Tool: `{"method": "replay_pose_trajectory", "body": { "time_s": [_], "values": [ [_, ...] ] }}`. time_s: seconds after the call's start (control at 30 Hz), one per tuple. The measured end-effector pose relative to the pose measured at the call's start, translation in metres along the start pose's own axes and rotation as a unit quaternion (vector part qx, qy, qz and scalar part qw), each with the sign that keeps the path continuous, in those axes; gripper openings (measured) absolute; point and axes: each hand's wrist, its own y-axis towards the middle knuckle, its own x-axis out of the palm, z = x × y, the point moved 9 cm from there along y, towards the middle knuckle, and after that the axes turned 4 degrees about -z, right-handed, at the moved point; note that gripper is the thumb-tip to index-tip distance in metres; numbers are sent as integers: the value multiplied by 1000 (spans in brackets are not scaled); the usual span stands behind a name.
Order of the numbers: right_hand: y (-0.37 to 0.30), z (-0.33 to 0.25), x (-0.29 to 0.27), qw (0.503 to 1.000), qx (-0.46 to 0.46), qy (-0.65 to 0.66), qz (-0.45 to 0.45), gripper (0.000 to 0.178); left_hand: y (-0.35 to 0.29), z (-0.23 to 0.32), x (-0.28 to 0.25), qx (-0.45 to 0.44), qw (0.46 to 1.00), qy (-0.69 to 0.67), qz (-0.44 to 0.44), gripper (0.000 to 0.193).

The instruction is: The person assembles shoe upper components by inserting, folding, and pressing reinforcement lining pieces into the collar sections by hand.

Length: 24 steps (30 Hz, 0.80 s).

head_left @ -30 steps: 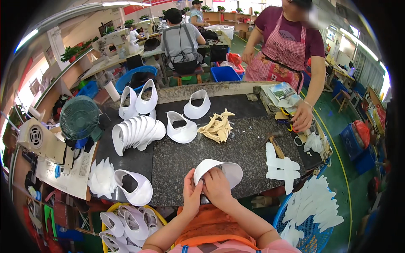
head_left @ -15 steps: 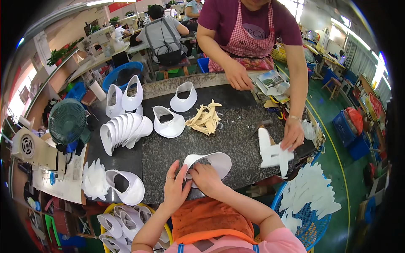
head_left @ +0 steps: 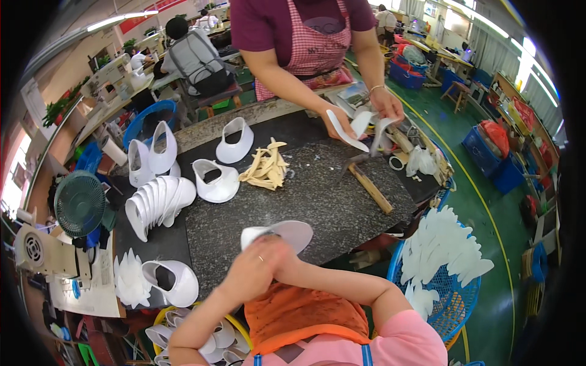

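Observation:
In front of me is a white shoe upper (head_left: 294, 234), a curved piece with its rounded end turned right. My left hand (head_left: 251, 267), with a ring on one finger, closes on its near edge. My right hand (head_left: 281, 255) meets it there, also closed on the upper; its fingers are partly covered and blurred. Left of my hands, another upper (head_left: 177, 284) sits beside a fan of flat white pieces (head_left: 131, 279). Farther back stand a nested row of uppers (head_left: 160, 204), a single upper (head_left: 217, 183) and a pile of cream strips (head_left: 267, 166).
Across the dark stone table (head_left: 244, 238), a co-worker's hands (head_left: 345, 125) hold white pieces. A hammer (head_left: 372, 189) lies at the right. Beside me are a blue basket (head_left: 448, 314) of flat white pieces and a yellow-rimmed basket of uppers. A green fan (head_left: 79, 203) stands left.
My hands have come together on the near edge of the upper, the left moving across to the right. The co-worker has lifted the white pieces off the table, uncovering the hammer. The view has shifted.

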Motion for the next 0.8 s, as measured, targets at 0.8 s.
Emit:
{"method": "replay_pose_trajectory", "body": {
  "time_s": [0.8],
  "values": [
    [-1, -4, -10, 989, -103, -93, -46, 23, 4, -7, 23, -108, 963, 229, -95, 78]
  ]
}}
